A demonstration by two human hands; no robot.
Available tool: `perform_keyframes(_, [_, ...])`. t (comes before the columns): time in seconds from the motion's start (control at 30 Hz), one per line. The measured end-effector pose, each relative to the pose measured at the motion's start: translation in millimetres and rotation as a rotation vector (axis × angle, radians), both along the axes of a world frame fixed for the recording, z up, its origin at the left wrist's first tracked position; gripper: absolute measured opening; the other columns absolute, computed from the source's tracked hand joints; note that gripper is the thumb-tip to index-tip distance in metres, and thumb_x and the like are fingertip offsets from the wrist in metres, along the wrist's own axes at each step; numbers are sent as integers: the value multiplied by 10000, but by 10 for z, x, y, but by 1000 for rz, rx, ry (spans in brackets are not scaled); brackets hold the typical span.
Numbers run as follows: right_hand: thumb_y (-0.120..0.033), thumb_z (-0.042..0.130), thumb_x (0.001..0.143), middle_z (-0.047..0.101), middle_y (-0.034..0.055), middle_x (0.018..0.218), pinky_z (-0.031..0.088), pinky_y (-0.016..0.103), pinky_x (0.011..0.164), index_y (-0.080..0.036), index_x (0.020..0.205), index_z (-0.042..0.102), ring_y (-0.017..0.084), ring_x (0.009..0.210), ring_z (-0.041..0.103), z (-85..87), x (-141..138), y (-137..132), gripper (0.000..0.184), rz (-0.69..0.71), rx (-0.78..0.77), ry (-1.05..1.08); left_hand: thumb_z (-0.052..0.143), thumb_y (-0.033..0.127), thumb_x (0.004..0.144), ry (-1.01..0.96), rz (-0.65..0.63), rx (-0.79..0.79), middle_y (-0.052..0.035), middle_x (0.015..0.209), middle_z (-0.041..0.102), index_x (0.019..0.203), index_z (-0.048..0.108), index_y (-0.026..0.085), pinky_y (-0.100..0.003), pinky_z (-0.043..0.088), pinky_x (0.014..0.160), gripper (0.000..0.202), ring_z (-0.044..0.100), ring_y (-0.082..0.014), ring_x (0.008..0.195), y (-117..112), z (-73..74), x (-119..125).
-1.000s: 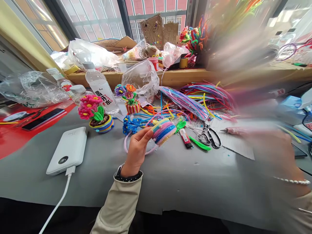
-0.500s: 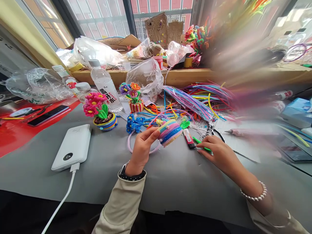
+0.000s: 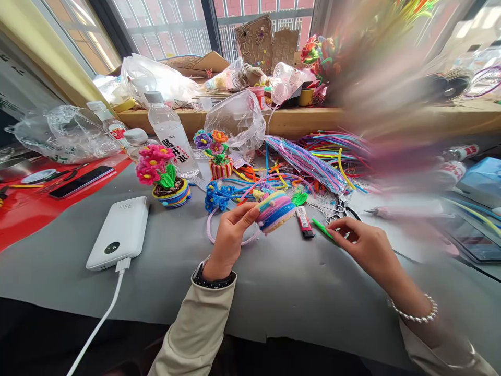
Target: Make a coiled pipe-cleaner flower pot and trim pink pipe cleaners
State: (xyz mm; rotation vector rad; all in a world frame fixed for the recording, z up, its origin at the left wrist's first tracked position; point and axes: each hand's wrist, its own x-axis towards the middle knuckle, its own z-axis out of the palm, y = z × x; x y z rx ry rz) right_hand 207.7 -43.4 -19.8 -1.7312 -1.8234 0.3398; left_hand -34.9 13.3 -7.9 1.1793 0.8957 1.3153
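Observation:
My left hand (image 3: 230, 235) is closed around the rim of a small round pot (image 3: 276, 213) wound from striped pipe cleaners in pink, blue and yellow, held tilted above the table. Small flower heads show at its far side. My right hand (image 3: 364, 245) pinches the end of a green pipe-cleaner piece (image 3: 321, 227) between thumb and forefinger, low over the table. A red and black lighter (image 3: 304, 222) lies between the hands. Just beyond are scissors (image 3: 337, 210) and a green pipe-cleaner leaf (image 3: 299, 198). Behind the left hand lies a pale pink ring (image 3: 211, 227).
Finished flower pots (image 3: 171, 192) and a water bottle (image 3: 172, 133) stand at the left. A white power bank (image 3: 119, 230) with a cable lies nearer. Bundled pipe cleaners (image 3: 305, 162) and blue flowers (image 3: 219, 195) lie behind the hands. The right side is blurred.
My right hand has drawn slightly right, its fingertips now at the near end of the green piece. My left hand keeps the pot nearly still. The whole view has shifted a little.

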Motion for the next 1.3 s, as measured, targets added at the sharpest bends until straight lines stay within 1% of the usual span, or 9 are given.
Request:
perform_keyframes(0.1, [-406,570,715,641,19,685,476,232,542,-183,768,620,122,576,585,67,30,-19,234,-38,-35,221,644,404,652,39,-50,50,-32,747,645,741,695,167,-263,426,693,258,548,-152,715,-14,10,-6])
perform_keyframes(0.2, [-410,616,676,662,21,718,493,228,538,-192,763,646,136,603,609,187,24,-42,236,-77,-8,341,616,380,689,76,-142,112,-29,723,628,740,690,166,-257,418,672,232,528,-142,700,-37,29,-14])
perform_keyframes(0.33, [-360,629,683,668,2,697,487,225,507,-244,745,675,140,591,609,419,-111,-97,139,-103,130,357,611,363,698,106,-214,176,-33,724,632,715,694,178,-271,419,691,204,539,-154,722,-62,46,-25])
perform_keyframes(0.43, [-317,632,692,660,-8,680,482,215,501,-248,729,666,120,559,590,518,-275,-126,85,-72,219,330,617,356,694,96,-247,195,-38,771,654,741,701,195,-291,429,732,187,561,-169,761,-66,43,-31])
perform_keyframes(0.6, [-260,623,707,653,-14,724,505,219,561,-239,753,648,117,617,597,479,-423,-151,57,-12,326,324,609,344,707,105,-266,214,-46,817,665,756,703,202,-314,433,770,177,575,-186,808,-64,45,-27])
perform_keyframes(0.77, [-194,653,678,647,-38,665,483,177,493,-230,756,640,86,558,583,454,-409,-176,87,33,402,336,625,356,690,135,-270,223,-56,824,672,766,702,179,-321,446,770,207,582,-190,813,-62,57,-16])
perform_keyframes(0.9, [-125,640,686,632,-40,687,482,172,546,-229,750,629,69,606,579,443,-409,-182,123,164,507,259,630,344,690,136,-280,230,-59,830,674,767,701,176,-331,443,795,199,580,-194,832,-60,51,-17])
perform_keyframes(1.0, [-101,649,673,603,-22,721,469,178,552,-218,769,632,64,634,554,414,-424,-186,153,214,585,206,632,332,690,132,-301,230,-57,820,670,769,702,178,-330,441,798,187,577,-193,832,-65,54,-20])
perform_keyframes(1.3, [-47,618,688,565,-15,750,418,207,527,-223,857,616,70,657,517,374,-419,-171,244,318,598,193,629,337,691,128,-351,262,-49,769,662,734,698,179,-353,423,860,178,567,-185,833,-59,26,-37])
